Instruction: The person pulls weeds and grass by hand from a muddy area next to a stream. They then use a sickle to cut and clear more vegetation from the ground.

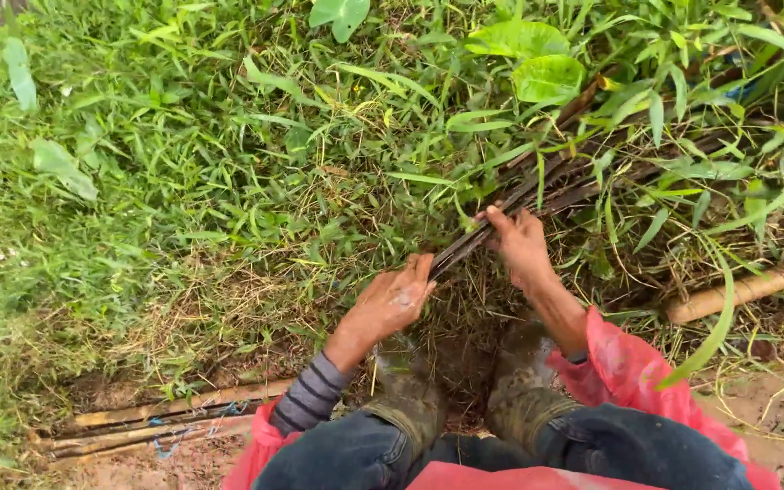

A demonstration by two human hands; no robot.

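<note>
I squat over a grassy bank, my muddy boots (410,390) planted in a small dirt hollow. A bundle of dark, thin split sticks (551,186) runs from the middle of the view up to the right through the weeds. My right hand (521,245) grips the bundle from above near its lower end. My left hand (392,301) is at the very end of the sticks, fingers curled on them. Both hands are smeared with mud. A red plastic cover (628,372) hangs over my sleeves and jeans.
Thick green grass (183,154) and broad leaves (548,77) fill the upper half. A tan wooden handle (746,289) with a metal end lies at the right. Several bamboo strips (156,422) lie on bare mud at the lower left.
</note>
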